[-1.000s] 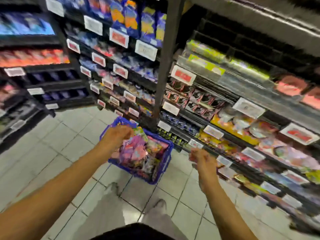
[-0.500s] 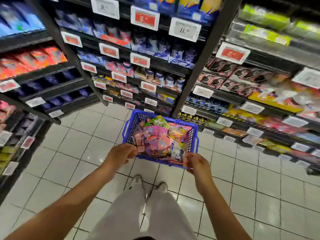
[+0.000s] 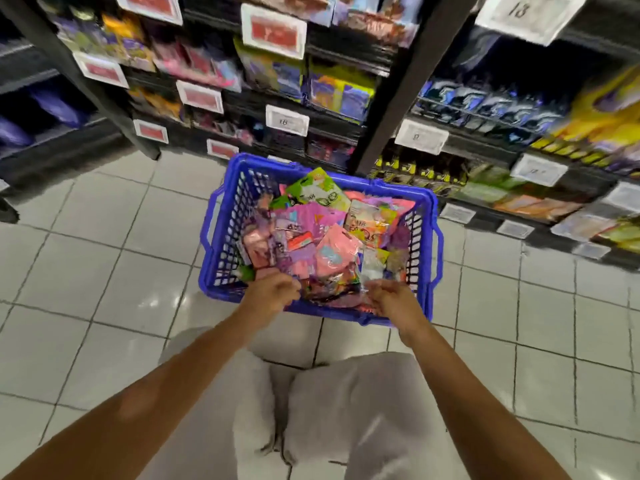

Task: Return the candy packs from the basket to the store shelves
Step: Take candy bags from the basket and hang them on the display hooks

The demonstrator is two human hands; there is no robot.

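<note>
Candy packs (image 3: 322,244) fill the blue basket (image 3: 424,216) on the floor, directly ahead of both hands. Left hand (image 3: 272,289) and right hand (image 3: 391,296) hover at the near rim, equally near, fingers loosely curled, gripping nothing evident.

Two bare, sleeveless forearms enter from the frame's bottom corners, above loose light grey trousers (image 3: 346,410) at bottom centre.
</note>
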